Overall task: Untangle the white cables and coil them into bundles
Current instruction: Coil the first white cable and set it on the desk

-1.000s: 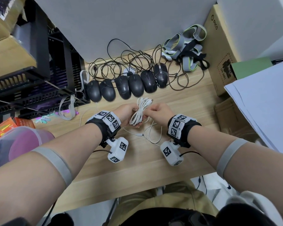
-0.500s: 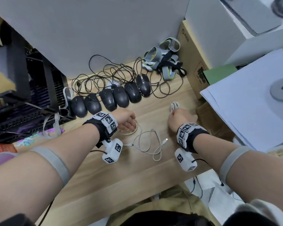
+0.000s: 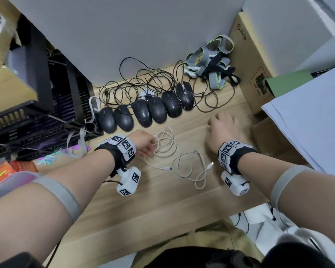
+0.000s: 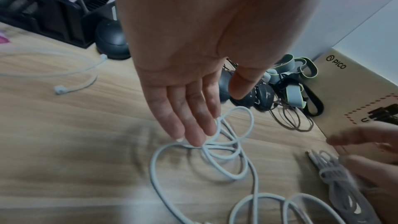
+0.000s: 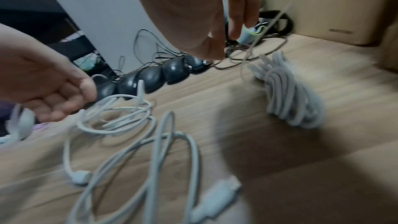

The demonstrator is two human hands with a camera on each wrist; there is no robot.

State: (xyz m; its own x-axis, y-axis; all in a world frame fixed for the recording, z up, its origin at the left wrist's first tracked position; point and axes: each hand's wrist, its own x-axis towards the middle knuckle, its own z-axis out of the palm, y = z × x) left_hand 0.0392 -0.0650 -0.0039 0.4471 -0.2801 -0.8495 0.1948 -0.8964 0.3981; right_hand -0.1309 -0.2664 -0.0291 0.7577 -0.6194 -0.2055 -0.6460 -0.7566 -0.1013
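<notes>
My left hand is open, fingers straight and angled down, their tips touching the top loops of the loose white cable without gripping it. That cable lies in slack overlapping loops on the wooden desk, between my two wrists, both plugs lying free on the wood.

My right hand is also open, fingers spread and pointing down, holding nothing. It hovers just above the coiled bundle, which lies on the desk near the cardboard box (bundle hidden under the hand in the head view; wrist views blurred). A thin strand runs up beside the fingers; I cannot tell whether it touches them.

The six black mice sit in a row at the back of the desk, their dark cords tangled behind them. Grey straps are piled beside the box.
</notes>
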